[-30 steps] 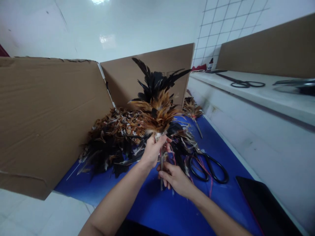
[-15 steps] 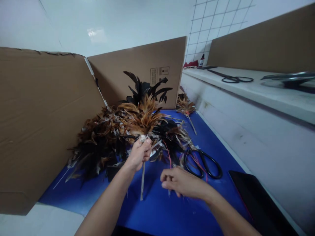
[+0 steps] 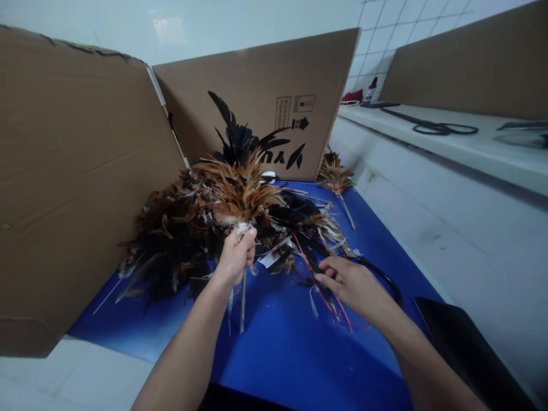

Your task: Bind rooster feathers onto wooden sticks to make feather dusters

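My left hand [image 3: 235, 260] grips a bundle of brown and black feathers [image 3: 240, 182] at its bound base, held upright, with a thin stick [image 3: 242, 302] hanging below the fist. My right hand [image 3: 353, 285] reaches over the blue mat [image 3: 291, 348] to the right, its fingers on thin red strings [image 3: 319, 279] lying among loose feathers. It partly covers the black scissors [image 3: 387, 279]. A large heap of brown and black feathers [image 3: 171, 245] lies behind and to the left of my left hand.
Cardboard panels [image 3: 77, 171] stand at the left and back. A small finished feather bundle [image 3: 336, 177] lies at the back right. A dark flat slab [image 3: 471, 354] sits at the near right. A white ledge [image 3: 449, 142] on the right carries another pair of scissors [image 3: 440, 128].
My right hand left the bundle's stick and moved right and forward to the red strings by the scissors. My left hand kept hold of the bundle, which dropped a little lower.
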Available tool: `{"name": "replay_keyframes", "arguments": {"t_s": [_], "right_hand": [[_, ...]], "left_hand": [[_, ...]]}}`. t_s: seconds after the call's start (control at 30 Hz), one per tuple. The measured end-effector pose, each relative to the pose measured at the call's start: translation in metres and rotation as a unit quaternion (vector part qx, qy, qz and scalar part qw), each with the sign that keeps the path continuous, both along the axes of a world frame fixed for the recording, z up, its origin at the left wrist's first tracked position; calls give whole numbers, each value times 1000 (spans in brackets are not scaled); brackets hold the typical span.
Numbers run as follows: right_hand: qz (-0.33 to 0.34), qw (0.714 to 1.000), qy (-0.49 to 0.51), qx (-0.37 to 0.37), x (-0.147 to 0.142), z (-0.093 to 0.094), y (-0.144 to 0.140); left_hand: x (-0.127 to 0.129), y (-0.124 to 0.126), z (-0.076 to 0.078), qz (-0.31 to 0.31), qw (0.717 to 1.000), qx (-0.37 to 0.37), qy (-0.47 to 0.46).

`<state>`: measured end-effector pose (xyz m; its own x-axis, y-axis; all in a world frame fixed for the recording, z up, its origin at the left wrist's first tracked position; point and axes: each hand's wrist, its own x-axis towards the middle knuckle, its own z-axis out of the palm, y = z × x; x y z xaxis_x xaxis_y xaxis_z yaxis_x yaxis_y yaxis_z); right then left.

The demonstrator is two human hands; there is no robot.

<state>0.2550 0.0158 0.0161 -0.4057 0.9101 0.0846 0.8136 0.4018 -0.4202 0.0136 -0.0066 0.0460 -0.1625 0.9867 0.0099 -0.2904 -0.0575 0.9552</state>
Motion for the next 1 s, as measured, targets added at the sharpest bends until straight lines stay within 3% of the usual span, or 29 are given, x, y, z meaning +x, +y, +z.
{"name": "replay_keyframes", "arguments": {"t_s": [0.13,0.33,0.63,0.73,0.9,1.0], "right_hand": [[-34,994,-107,7,-6,-7,-2],[-3,974,-225,13,-32,-16,-2],[-62,972,-215,71,-64,17,80],[-66,972,-207,90,-64,25,93],[-73,962,-191,180,-52,32,68],[11,953,-140,268,-51,24,43]], "left_hand": [[-3,0,0,25,1000,14,-9],[-7,-6,6,22,999,30,-21],[-12,-4,7,37,998,40,-37],[-14,-2,5,45,998,38,-30],[-15,3,-2,57,997,39,-29],[-15,4,-4,54,997,41,-41]]}}
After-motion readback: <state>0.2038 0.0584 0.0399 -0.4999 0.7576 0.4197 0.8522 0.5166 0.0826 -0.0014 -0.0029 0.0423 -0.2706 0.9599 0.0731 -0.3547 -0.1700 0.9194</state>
